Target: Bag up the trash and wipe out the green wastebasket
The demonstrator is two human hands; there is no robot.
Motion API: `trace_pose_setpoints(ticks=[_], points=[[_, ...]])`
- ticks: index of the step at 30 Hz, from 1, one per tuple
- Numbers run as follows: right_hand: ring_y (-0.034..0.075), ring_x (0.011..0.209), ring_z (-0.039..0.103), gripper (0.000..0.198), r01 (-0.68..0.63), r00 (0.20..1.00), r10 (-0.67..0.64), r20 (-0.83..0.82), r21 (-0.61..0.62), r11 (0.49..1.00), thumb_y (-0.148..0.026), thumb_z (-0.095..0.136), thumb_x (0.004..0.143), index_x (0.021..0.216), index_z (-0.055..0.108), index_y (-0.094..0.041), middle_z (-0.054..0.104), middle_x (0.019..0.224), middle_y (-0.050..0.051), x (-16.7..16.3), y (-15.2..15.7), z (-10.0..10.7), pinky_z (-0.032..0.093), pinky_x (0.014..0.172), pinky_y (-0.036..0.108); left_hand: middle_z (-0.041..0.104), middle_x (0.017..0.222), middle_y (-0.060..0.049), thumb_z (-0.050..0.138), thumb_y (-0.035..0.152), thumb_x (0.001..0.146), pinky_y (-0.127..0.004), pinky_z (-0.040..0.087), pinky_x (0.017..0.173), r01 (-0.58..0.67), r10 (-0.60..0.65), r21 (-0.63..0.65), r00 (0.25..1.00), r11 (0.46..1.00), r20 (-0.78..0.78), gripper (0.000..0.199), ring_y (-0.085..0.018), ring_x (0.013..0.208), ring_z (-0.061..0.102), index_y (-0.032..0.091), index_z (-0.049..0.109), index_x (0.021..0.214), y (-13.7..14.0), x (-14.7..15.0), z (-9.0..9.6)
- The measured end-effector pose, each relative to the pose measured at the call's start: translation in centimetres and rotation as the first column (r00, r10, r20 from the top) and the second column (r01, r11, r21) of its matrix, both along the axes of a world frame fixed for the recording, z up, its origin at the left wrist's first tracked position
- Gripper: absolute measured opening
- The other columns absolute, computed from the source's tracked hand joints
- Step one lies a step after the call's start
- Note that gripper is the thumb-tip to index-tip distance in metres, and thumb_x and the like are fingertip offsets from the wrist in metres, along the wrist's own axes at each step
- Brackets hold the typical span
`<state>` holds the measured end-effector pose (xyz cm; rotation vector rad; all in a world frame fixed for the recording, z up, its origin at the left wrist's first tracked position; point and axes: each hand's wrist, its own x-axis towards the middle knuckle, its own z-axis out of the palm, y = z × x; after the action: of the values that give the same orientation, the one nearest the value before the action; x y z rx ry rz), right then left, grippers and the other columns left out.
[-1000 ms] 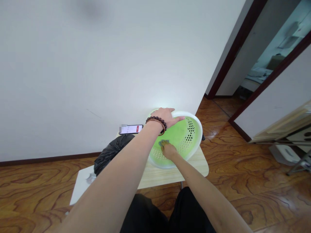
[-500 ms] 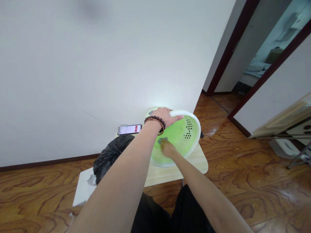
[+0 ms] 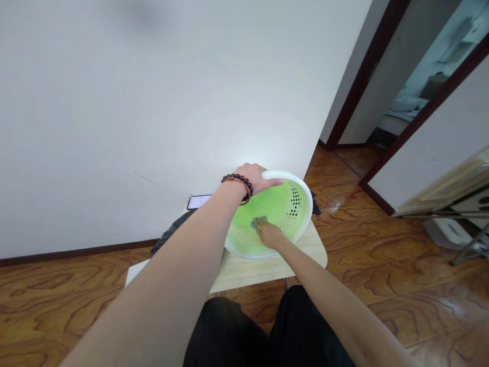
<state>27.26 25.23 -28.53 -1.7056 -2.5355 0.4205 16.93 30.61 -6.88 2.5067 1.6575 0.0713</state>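
Observation:
A green plastic basket (image 3: pixel 277 201) with a white rim and perforated sides is tilted toward me on a small pale wood-topped table (image 3: pixel 244 272). My left hand (image 3: pixel 254 177), with a beaded bracelet at the wrist, grips the basket's far rim, thumb lying over the inside and fingers hidden behind. Inside the basket my right hand (image 3: pixel 268 233) presses a small grey cloth (image 3: pixel 256 222) against the green inner surface, its fingers closed on the cloth.
A phone (image 3: pixel 198 202) lies at the table's back left by the white wall (image 3: pixel 153 102). Partly behind my left forearm is a black plastic bag (image 3: pixel 170 234). Another dark object (image 3: pixel 316 204) shows past the basket's right side. A doorway (image 3: pixel 351 97) stands at the right.
The basket and my left hand have shifted slightly left. My right hand has moved the cloth a little to the right inside the basket. My left forearm now covers more of the bag and phone.

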Motion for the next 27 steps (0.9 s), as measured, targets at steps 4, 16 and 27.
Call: trace_pose_setpoints(ticks=[4,16,27], points=[[0.023,0.101,0.053,0.038,0.000,0.999,0.002,0.042,-0.040,0.999,-0.028,0.032,0.086,0.112,0.053,-0.011,0.058,0.111,0.014,-0.1,-1.0,2.0,0.041,0.085,0.034,0.064,0.092,-0.006,0.034,0.075,0.062,-0.027,0.044,0.071,-0.029,0.029,-0.009,1.000,1.000,-0.011,0.067,-0.021,0.084,0.058,0.029,0.062,0.101,0.9,-0.3,0.9],[0.014,0.116,0.042,0.044,0.053,0.976,-0.049,-0.212,0.012,0.999,-0.024,0.024,0.089,0.126,0.043,-0.013,0.043,0.131,0.006,-4.1,1.3,-1.0,0.032,0.097,0.024,0.064,0.094,-0.006,0.037,0.075,0.060,-0.028,0.044,0.068,-0.082,0.082,0.006,0.994,0.997,0.074,0.067,-0.021,0.081,0.059,0.029,0.062,0.101,1.8,-0.5,0.2],[0.025,0.129,0.019,0.046,0.207,0.964,-0.219,0.152,0.087,0.974,-0.008,0.033,0.079,0.122,0.043,0.004,0.034,0.134,0.021,1.6,3.6,0.4,0.014,0.104,0.039,0.063,0.099,-0.007,0.038,0.077,0.058,-0.030,0.044,0.068,-0.097,0.095,0.014,0.990,0.995,0.107,0.071,-0.024,0.086,0.058,0.029,0.061,0.104,2.0,-0.4,0.0]])
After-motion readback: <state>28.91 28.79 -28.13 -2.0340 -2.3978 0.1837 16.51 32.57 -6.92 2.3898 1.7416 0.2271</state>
